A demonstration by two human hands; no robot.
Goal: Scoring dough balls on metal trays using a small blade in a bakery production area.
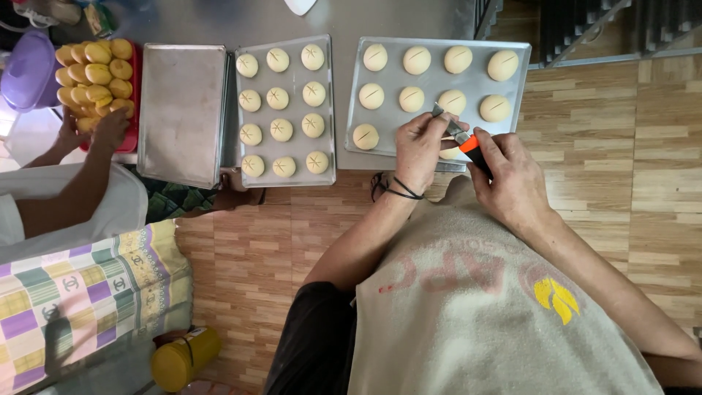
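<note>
My right hand (pixel 512 175) grips a utility knife (pixel 462 140) with an orange and black handle, its blade pointing up and left. My left hand (pixel 420 146) pinches the blade end of the knife, over the near edge of the right metal tray (pixel 521 73). That tray carries several round dough balls (pixel 417 60), each scored with a single line. One dough ball (pixel 448 153) sits partly hidden beneath my hands. A dark band circles my left wrist.
The middle tray (pixel 327 110) holds several cross-scored dough balls (pixel 278 96). An overturned metal tray (pixel 183 110) lies left of it. At far left another person's hand (pixel 110 128) touches a red tray of yellow buns (pixel 95 73). A yellow container (pixel 179 358) stands on the wooden floor.
</note>
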